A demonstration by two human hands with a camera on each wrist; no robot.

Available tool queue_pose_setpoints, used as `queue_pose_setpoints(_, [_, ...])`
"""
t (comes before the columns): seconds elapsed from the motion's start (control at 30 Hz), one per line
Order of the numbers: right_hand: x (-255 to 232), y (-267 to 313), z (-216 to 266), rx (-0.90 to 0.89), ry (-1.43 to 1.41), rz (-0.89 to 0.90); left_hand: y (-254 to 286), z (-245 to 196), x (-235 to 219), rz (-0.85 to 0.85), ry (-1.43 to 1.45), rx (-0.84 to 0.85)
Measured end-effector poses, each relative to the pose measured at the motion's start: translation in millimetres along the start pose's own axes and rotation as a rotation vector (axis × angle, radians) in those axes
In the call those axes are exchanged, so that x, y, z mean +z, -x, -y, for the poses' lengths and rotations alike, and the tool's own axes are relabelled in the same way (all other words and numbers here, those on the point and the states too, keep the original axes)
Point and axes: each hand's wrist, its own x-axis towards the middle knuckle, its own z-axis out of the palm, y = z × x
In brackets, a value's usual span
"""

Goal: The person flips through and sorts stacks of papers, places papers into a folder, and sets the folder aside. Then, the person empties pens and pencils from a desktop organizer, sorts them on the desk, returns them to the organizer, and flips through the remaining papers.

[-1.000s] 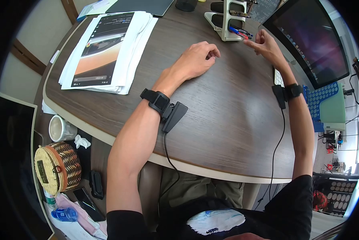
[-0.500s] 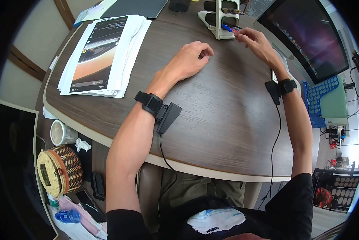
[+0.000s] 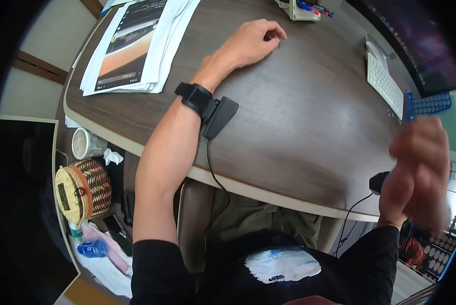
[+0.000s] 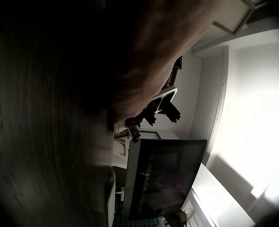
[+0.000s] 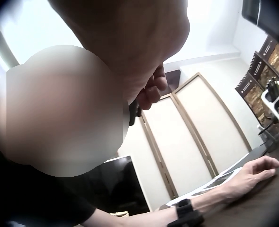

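Observation:
My left hand (image 3: 251, 43) rests on the desk (image 3: 289, 112), its fingers loosely bent and nothing in them. Beyond its fingertips stands a cream pen holder (image 3: 295, 12) at the top edge of the head view, with a blue pen (image 3: 306, 6) and other pens poking out. My right hand (image 3: 416, 170) is raised close to the head camera at the right and blurred by motion. Its fingers are loosely bent, with no object showing in them. In the right wrist view, its fingertips (image 5: 152, 92) overlap a small dark thing beside a blurred-out head area.
A stack of printed sheets (image 3: 123, 56) lies on the desk's left side. A white keyboard (image 3: 385, 84) sits before the monitor (image 3: 416, 35) at the right. Below the left edge are a white cup (image 3: 88, 144), a woven basket (image 3: 83, 188) and a blue-capped bottle (image 3: 93, 249).
My right hand has left the pens at the holder and come back and up towards my head. The left hand has stayed on the desk. The head view has tilted down.

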Motion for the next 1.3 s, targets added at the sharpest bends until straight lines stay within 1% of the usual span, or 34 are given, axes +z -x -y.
queue_pose_setpoints(0.03, [1.8, -5.2, 24.3, 0.068, 0.082, 0.024, -0.5, -1.3, -0.5, 0.000, -0.010, -0.008])
queue_pose_setpoints(0.07, [2.2, 5.9, 23.8, 0.080, 0.069, 0.015, 0.0, -3.1, 0.3, -0.001, -0.019, -0.018])
queue_pose_setpoints(0.13, [5.0, 27.6, 19.3, -0.135, 0.062, -0.142, 0.0, -1.8, 2.5, -0.002, -0.019, -0.019])
queue_pose_setpoints(0.17, [-5.8, 31.0, 34.5, 0.055, 0.131, -0.019, 0.3, -1.4, 3.5, -0.009, -0.050, -0.030])
queue_pose_setpoints(0.2, [-12.0, 33.9, 40.9, 0.063, 0.122, -0.030, 0.3, -2.0, 3.4, -0.014, -0.079, -0.042])
queue_pose_setpoints(0.23, [-17.3, 37.4, 45.8, 0.106, 0.124, -0.014, -6.3, -2.1, -4.1, 0.012, -0.013, 0.017])
queue_pose_setpoints(0.27, [-20.2, 42.2, 48.6, 0.151, 0.125, 0.004, -6.6, -2.4, -5.0, 0.023, -0.017, 0.012])
queue_pose_setpoints(0.3, [-20.8, 49.0, 50.0, 0.163, 0.118, 0.000, -6.0, -5.2, -3.8, -0.007, 0.001, -0.006])
queue_pose_setpoints(0.33, [-20.4, 57.0, 50.4, 0.145, 0.107, -0.042, -4.8, -7.6, -1.6, -0.036, 0.019, -0.025])
queue_pose_setpoints(0.37, [-20.3, 64.9, 49.9, 0.127, 0.098, -0.083, -2.7, -9.4, -0.2, -0.044, 0.011, -0.016])
queue_pose_setpoints(0.4, [-20.7, 71.5, 48.8, 0.106, 0.094, -0.127, -4.4, -8.7, 0.7, -0.028, 0.056, -0.053])
queue_pose_setpoints(0.43, [-25.1, 68.2, 48.3, 0.030, 0.029, -0.072, -4.9, -8.2, 2.1, -0.029, 0.064, -0.054])
queue_pose_setpoints(0.47, [-21.7, 69.8, 45.1, 0.034, 0.029, -0.081, -4.7, -7.8, 2.1, -0.035, 0.070, -0.056])
queue_pose_setpoints(0.5, [-15.3, 73.2, 39.7, 0.110, 0.014, -0.158, -5.5, -8.4, 0.1, -0.032, 0.061, -0.053])
queue_pose_setpoints(0.57, [6.1, 83.2, 24.9, 0.262, -0.019, -0.312, -6.7, -8.8, -3.5, 0.070, 0.045, -0.165])
queue_pose_setpoints(0.6, [19.6, 88.1, 15.4, 0.338, -0.035, -0.388, -5.3, -2.6, -1.9, 0.074, 0.038, -0.160])
queue_pose_setpoints(0.63, [34.2, 91.7, 4.2, 0.414, -0.049, -0.464, -3.6, 7.9, 2.0, 0.030, -0.010, -0.072])
queue_pose_setpoints(0.67, [58.9, 91.8, -17.6, 0.461, -0.230, -0.776, -3.8, 13.6, 4.3, -0.014, -0.056, 0.018])
queue_pose_setpoints(0.73, [62.0, 118.1, -60.9, 0.753, -0.434, -0.654, -3.8, 8.4, 4.2, -0.018, -0.063, -0.001])
queue_pose_setpoints(0.8, [77.5, 143.4, -101.4, 0.866, -0.527, -0.644, -2.1, 3.1, 3.1, -0.023, -0.075, -0.022])
queue_pose_setpoints(0.87, [91.1, 162.5, -127.4, 0.970, -0.657, -0.681, -1.4, 1.3, 3.2, -0.018, -0.044, -0.053])
queue_pose_setpoints(0.9, [95.1, 167.3, -135.0, 1.015, -0.657, -0.693, -2.0, -0.3, 2.8, -0.010, -0.027, -0.054])
queue_pose_setpoints(0.93, [95.7, 173.4, -140.3, 1.009, -0.660, -0.705, -2.1, -1.7, 1.9, -0.006, -0.038, -0.049])
queue_pose_setpoints(1.0, [97.5, 183.0, -147.2, 1.032, -0.572, -0.629, -1.3, -1.5, 2.1, 0.004, -0.021, -0.090])
queue_pose_setpoints(1.03, [99.6, 185.5, -147.8, 1.017, -0.473, -0.596, -2.4, -1.1, 3.0, 0.006, 0.002, -0.106])
queue_pose_setpoints(1.07, [100.3, 187.2, -147.7, 1.014, -0.470, -0.610, -3.1, -0.9, 3.3, 0.010, -0.006, -0.096])
queue_pose_setpoints(1.17, [100.4, 185.2, -147.1, 0.994, -0.387, -0.537, -2.8, -3.4, 3.7, 0.003, 0.033, -0.125])
queue_pose_setpoints(1.27, [97.9, 181.5, -143.6, 1.000, -0.320, -0.424, -1.7, -8.5, 5.5, -0.001, -0.034, -0.111])
queue_pose_setpoints(1.3, [98.2, 178.9, -143.1, 0.997, -0.306, -0.422, -0.6, -11.2, 6.2, -0.012, -0.047, -0.094])
